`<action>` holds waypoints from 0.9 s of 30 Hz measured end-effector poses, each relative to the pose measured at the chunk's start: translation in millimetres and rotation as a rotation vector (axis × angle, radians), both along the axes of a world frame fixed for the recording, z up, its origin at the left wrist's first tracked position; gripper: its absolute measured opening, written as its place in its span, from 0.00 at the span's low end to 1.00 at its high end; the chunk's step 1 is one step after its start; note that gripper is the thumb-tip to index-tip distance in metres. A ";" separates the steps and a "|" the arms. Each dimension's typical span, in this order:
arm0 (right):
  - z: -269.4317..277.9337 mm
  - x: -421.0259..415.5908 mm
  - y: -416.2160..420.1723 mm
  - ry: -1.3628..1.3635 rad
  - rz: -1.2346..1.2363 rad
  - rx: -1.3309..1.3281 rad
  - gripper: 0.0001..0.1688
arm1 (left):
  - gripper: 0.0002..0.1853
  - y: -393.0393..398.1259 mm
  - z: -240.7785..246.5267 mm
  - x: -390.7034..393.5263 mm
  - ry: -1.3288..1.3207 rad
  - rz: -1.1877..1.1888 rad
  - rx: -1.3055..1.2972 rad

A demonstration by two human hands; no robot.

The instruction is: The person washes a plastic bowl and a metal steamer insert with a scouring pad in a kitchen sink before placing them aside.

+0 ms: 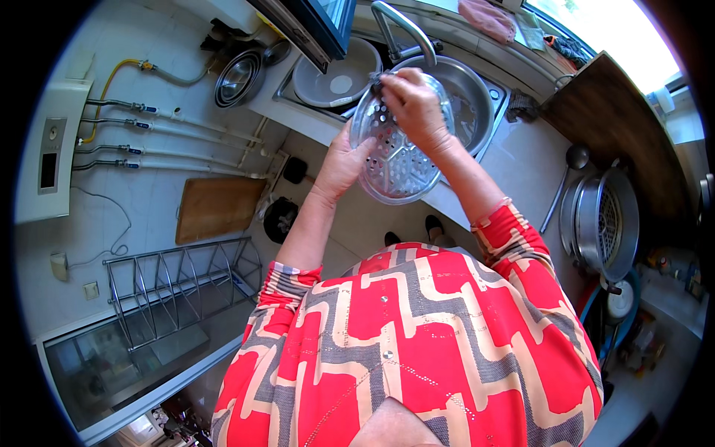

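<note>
Tilted over the front edge of the sink counter is a round perforated metal steamer tray [402, 176]. My left hand [343, 165] grips its left rim, with the thumb lying on the holed face. Bent across the tray, my right hand [416, 109] pinches a small dark scouring pad [375, 82] at the upper left rim. The fingers hide most of the pad. Behind the tray a wide grey basin [481, 114] with some water in it sits under the curved faucet [410, 25]. A second grey basin [310, 78] stands to its left.
An open window sash [335, 33] juts over the left basin. Nested metal bowls [237, 81] are at the left. On the right counter lie a ladle [575, 159], stacked steamer pots [620, 223] and a dark cloth [522, 106]. A wooden board [614, 117] leans by the window.
</note>
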State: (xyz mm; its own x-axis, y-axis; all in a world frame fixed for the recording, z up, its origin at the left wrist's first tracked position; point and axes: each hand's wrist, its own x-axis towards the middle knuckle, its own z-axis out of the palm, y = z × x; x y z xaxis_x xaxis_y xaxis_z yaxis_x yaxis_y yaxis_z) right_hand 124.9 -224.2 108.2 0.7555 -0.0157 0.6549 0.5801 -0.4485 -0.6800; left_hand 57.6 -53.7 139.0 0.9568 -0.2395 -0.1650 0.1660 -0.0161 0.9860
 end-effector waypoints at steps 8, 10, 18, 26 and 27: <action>-0.8 -38.8 18.6 -0.102 0.211 -0.127 0.14 | 0.23 3.5 -11.4 -7.3 -0.022 0.029 0.083; 8.4 -56.7 21.1 -0.089 0.292 -0.176 0.15 | 0.23 6.5 -12.6 -6.4 -0.029 0.029 0.189; 9.0 13.1 0.3 -0.048 -0.039 -0.073 0.10 | 0.18 -3.2 -9.2 -11.8 -0.041 -0.025 0.172; -0.4 -35.7 38.8 -0.062 0.111 -0.021 0.09 | 0.17 -6.1 -6.4 -14.0 -0.080 0.135 0.147; -9.7 -21.9 32.9 -0.012 0.073 -0.033 0.09 | 0.17 -3.6 -8.8 -16.7 -0.101 0.106 0.180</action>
State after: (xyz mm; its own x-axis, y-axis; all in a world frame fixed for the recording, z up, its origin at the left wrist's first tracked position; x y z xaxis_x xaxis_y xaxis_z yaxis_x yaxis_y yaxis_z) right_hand 103.1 -191.3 98.5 0.7459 0.0608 0.6633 0.6202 -0.4265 -0.6583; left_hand 40.9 -57.3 130.2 0.9888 -0.1126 -0.0982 0.0768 -0.1810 0.9805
